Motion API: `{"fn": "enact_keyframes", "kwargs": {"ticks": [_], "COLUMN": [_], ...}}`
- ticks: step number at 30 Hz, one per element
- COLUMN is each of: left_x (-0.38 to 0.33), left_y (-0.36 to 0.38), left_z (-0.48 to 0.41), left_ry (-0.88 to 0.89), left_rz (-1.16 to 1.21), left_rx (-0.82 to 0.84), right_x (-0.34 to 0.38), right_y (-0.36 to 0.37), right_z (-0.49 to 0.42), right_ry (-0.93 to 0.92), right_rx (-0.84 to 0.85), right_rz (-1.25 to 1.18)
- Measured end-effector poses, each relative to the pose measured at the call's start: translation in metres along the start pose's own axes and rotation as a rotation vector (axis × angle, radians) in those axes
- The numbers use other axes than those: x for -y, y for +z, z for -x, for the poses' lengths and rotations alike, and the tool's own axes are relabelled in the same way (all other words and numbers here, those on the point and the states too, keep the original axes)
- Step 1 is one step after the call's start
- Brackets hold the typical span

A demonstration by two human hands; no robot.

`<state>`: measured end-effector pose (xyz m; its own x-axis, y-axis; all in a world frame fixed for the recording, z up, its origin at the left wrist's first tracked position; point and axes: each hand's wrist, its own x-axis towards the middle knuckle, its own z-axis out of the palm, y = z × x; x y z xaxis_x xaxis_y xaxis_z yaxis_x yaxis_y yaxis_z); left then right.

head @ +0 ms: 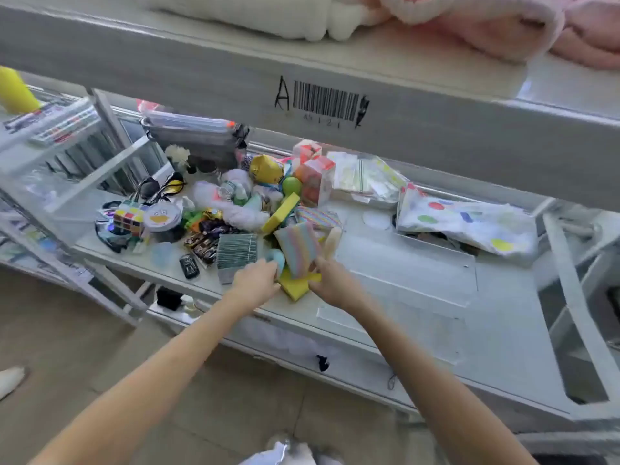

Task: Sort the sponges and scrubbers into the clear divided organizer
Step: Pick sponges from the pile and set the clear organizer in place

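You are reaching both bare arms over the front edge of the white shelf (pixel 503 347), and your hands are meeting at the near side of the clutter pile. Your right hand (pixel 330 283) is pinching the lower corner of the rainbow-striped sponge (pixel 298 250), fingers narrow and closed on it, so the sponge is standing tilted up off the pile. Your left hand (pixel 256 283) is curling its fingers toward the teal scrubber (pixel 276 260) at its one o'clock; whether they are gripping it or only touching it, I cannot tell. Just under both hands, a flat yellow sponge (pixel 297 286) is lying on the shelf, touching the striped one's lower edge. A second yellow sponge (pixel 281 213) is leaning at twelve o'clock from the striped sponge, and a second striped sponge (pixel 318 217) is lying at about one o'clock from it, behind it. The clear divided organizer (pixel 412 273) is sitting at three o'clock from your right hand, close beside it; its walls are hard to make out against the white shelf. A grey ribbed block (pixel 236 253) is resting at eleven o'clock from your left hand, and a puzzle cube (pixel 129 216) is lying well apart at ten o'clock. A dotted cloth bag (pixel 469 226) is lying at two o'clock, beyond the organizer.
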<state>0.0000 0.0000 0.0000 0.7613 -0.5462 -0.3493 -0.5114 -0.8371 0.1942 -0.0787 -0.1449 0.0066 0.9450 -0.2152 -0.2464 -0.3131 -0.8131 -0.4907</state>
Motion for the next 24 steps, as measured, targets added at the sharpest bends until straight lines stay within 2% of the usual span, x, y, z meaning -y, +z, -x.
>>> {"fn": "enact_keyframes", "kwargs": {"ticks": [8,17,24], "left_x": [0.003,-0.001,-0.001], "left_y": [0.006,0.02,0.01], "left_z": [-0.044,-0.059,-0.057], "left_ry": [-0.115,-0.119,-0.077], "left_rz": [0.086,0.095,0.135], "left_rx": [-0.096,-0.105,-0.127], "right_x": [0.008,0.012,0.027], "right_y": [0.019,0.034,-0.003], "right_z": [-0.063,-0.081,-0.066], "right_ry": [0.098,0.21,0.112], "right_rx": [-0.067,-0.118,-0.343], "right_rz": [0.172,0.188,0.139]}}
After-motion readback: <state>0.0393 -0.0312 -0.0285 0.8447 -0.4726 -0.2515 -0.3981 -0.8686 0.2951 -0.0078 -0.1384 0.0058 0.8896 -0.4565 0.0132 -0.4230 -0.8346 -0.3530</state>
